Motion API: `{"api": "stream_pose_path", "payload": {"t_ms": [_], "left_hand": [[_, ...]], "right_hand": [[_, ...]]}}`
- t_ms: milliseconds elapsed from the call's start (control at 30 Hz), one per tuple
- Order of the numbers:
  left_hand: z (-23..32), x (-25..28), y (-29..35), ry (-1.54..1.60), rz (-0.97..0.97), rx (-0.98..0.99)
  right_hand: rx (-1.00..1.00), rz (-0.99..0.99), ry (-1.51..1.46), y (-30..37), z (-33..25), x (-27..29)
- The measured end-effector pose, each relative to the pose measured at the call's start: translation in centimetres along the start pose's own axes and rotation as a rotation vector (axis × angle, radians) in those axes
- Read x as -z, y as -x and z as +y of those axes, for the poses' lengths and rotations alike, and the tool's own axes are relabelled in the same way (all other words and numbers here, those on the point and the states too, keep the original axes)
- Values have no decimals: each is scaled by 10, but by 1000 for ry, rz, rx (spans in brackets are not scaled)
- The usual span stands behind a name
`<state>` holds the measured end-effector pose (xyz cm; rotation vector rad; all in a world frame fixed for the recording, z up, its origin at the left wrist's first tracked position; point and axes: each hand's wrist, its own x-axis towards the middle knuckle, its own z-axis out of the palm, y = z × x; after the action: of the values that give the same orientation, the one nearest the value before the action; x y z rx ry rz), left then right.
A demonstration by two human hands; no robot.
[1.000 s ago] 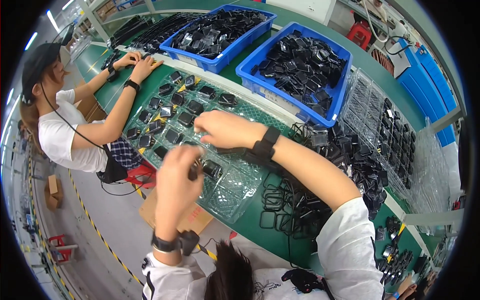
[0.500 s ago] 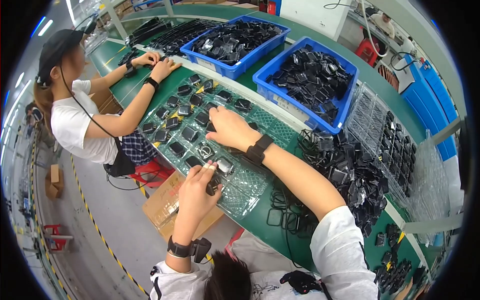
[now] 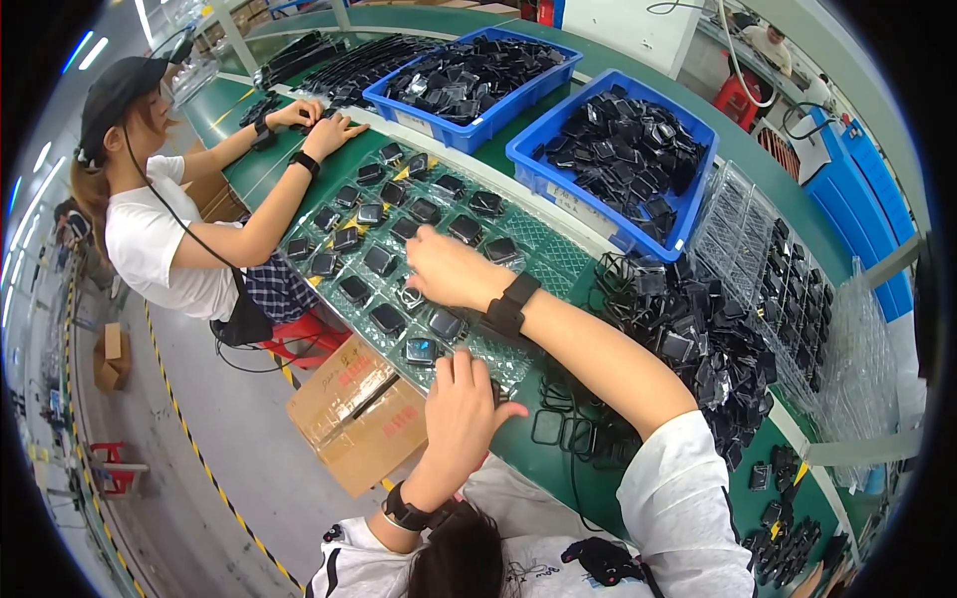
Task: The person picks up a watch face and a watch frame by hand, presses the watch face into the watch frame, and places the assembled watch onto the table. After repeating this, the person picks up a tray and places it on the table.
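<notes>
Left hand (image 3: 461, 414) was by clear tray (image 3: 510, 361), right hand (image 3: 454, 269) among square watch cases (image 3: 379, 260); fingertips obscured, couldn't tell either grip.

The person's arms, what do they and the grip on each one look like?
The left arm and right arm have short, whitish sleeves with black stripes. There's a black band on the left wrist and another on the right wrist. The left grip and right grip wear no gloves.
</notes>
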<state>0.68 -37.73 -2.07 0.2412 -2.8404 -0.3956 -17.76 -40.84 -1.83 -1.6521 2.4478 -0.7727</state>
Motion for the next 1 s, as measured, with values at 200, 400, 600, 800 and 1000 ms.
{"api": "stream_pose_path", "payload": {"t_ms": [200,400,600,800,1000], "left_hand": [[-8,-3,5,-126,33,-8],[3,10,4,-94,-5,28],[4,-12,-18,-132,64,-58],[12,-40,-60,-216,141,3],[18,-59,-55,-67,108,54]], "right_hand": [[79,-167,16,2,-23,-13],[37,-182,35,-1,-26,-20],[116,-163,8,-4,-19,-3],[78,-542,85,-36,-5,5],[151,-560,48,-35,-9,20]]}}
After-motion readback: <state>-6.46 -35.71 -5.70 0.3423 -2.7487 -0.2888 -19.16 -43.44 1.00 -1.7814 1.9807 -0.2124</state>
